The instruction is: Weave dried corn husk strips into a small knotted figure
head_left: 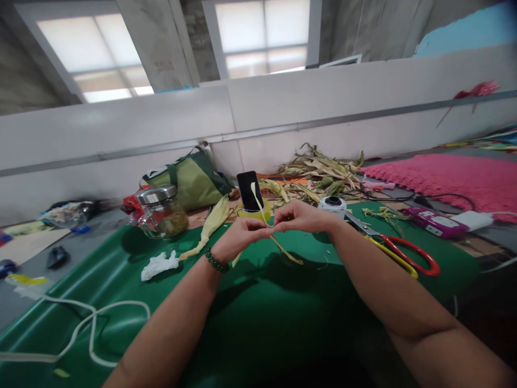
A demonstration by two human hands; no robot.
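Pale and thin, the husk strip sits between my two hands in the head view, above the green mat. My left hand is nipped narrow, thumb against fingers, on the strip's middle. My right hand pinches just beside it, fingertips nearly meeting the left's; I can't tell which fingers bear on the strip. Its long axis runs from upper left to lower right: the broader end points up, steep and leaning left across the phone, while the lower part slants flatter, its tip down to the right. A short pale end also shows below my left hand, pointing down and left; I can't tell whether it belongs to the same piece.

A bead bracelet circles my left wrist. Behind my hands, the phone leans upright in a yellow base. To the left lie a whole husk, its wide end pointing away from me, and a crumpled tissue, with the jar and green bag beyond. To the right are a white device and scissors, handles toward me. Farther back, a husk pile rests near the wall, left of the pink mat.
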